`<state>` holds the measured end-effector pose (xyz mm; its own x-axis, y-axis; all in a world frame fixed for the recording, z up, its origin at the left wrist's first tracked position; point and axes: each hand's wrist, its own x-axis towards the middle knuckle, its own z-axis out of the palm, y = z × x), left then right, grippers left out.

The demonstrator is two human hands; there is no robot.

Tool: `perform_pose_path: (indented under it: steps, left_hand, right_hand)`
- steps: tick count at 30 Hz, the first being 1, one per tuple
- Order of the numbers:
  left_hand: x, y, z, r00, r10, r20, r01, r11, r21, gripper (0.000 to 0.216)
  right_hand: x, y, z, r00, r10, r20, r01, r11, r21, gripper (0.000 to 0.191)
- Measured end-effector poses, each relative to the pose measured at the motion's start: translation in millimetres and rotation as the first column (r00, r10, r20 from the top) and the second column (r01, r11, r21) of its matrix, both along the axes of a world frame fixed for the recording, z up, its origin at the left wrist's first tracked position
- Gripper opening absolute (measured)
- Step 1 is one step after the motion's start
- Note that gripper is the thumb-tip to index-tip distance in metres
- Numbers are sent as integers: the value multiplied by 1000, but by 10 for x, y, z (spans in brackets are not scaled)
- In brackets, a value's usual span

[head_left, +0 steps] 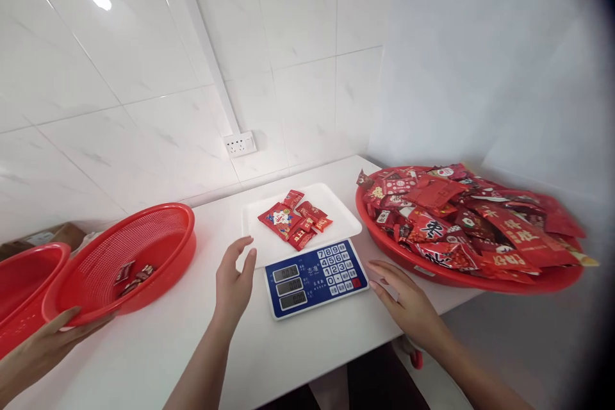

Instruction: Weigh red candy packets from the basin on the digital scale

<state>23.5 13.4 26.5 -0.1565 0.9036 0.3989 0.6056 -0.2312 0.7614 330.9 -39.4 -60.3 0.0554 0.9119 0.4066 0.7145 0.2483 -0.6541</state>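
A digital scale with a blue keypad panel stands in front of me, three small displays on its left side. On its white weighing tray lie several red snack packets in a loose heap. My left hand hovers at the left of the panel, thumb and fingers apart, holding nothing. At the panel's right edge is my right hand, its fingers apart and empty. Close beyond it, a wide red basket is heaped with red snack packets.
On the left, another person's hand grips the rim of a red mesh basket holding a few small packets. A second red basket sits at the far left. A socket is on the tiled wall behind the white table.
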Motion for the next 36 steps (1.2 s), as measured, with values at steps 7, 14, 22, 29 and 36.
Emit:
perform_pose_path:
  steps: [7, 14, 22, 29, 36]
  left_hand:
    - [-57, -505, -554, 992, 107, 60, -97, 984, -149, 36]
    - [65, -624, -734, 967, -46, 252, 149, 902, -406, 52]
    - [168, -596, -733, 956, -74, 285, 179, 915, -362, 49]
    - [143, -529, -660, 1000, 10, 30, -3, 976, -219, 38]
    - [384, 6, -51, 908, -136, -397, 152, 988, 8, 29]
  right_hand:
    - [-88, -100, -197, 989, -65, -133, 46, 989, -142, 49]
    - [-176, -118, -195, 985, -32, -172, -13, 966, -258, 53]
    - [-190, -117, -242, 986, -22, -166, -18, 971, -239, 52]
    - [-166, -75, -256, 981, -29, -190, -17, 970, -241, 51]
    - [-149, 85, -277, 953, -60, -298, -8, 975, -220, 48]
